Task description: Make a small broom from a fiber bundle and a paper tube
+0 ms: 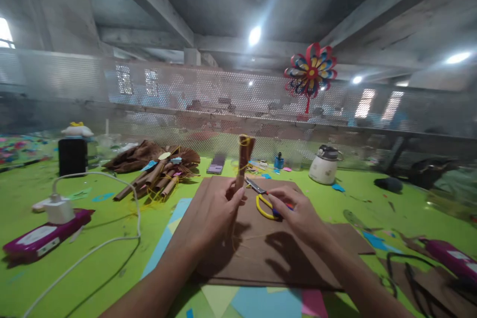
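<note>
My left hand (222, 211) is closed around a brown paper roll (244, 156), held upright above the work surface. Yellow string is wound around the roll near its top, and loose strands hang below my fingers. In my right hand (300, 214) is a pair of scissors (255, 186) with yellow and blue handles. Their blades point up and left, close to the roll; whether they touch the string I cannot tell. Under both hands lies a stack of brown paper sheets (257, 268), on top of blue, yellow and pink paper.
Several tied brown rolls (152, 176) lie at the left. A purple power strip (40, 239) with a white charger and cable (138, 208) is nearer. Behind are a phone (216, 165), a blue bottle (278, 161), a white jug (323, 166) and a paper flower (311, 73) by the mesh.
</note>
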`<state>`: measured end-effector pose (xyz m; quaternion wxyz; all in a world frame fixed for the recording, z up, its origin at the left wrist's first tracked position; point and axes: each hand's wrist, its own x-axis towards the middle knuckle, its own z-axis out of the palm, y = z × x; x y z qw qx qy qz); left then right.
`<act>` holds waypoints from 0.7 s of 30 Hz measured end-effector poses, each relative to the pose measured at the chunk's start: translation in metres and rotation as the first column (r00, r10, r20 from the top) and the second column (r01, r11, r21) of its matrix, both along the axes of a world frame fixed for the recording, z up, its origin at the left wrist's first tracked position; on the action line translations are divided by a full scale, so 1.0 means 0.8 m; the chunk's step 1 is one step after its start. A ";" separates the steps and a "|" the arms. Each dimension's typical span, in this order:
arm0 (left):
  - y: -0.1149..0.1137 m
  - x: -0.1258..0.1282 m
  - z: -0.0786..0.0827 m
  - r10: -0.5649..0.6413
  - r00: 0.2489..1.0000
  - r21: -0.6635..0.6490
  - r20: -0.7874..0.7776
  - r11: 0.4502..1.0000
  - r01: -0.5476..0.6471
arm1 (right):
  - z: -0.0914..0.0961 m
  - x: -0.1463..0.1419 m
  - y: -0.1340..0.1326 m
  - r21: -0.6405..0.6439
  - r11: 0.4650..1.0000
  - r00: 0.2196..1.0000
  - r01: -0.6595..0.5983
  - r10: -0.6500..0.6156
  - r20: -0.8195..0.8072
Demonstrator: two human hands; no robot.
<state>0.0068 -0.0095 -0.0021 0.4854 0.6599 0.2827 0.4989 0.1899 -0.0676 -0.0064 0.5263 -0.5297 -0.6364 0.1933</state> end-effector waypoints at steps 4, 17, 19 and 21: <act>-0.011 0.001 0.010 0.057 0.993 0.199 -0.103 0.979 -0.036 | 0.006 -0.030 -0.003 -0.097 0.964 0.888 -0.247 0.186 -0.420; 0.019 -0.006 -0.017 0.113 0.815 0.508 -0.569 0.827 0.240 | 0.073 0.064 0.020 0.204 0.974 0.791 0.095 0.051 -0.609; 0.020 -0.006 -0.017 0.040 0.784 0.436 -0.619 0.848 0.301 | 0.070 0.093 0.032 0.225 0.948 0.772 0.224 -0.032 -0.634; 0.020 -0.007 -0.013 -0.026 0.769 0.347 -0.639 0.882 0.318 | 0.057 0.122 0.042 0.216 0.906 0.724 0.363 -0.129 -0.677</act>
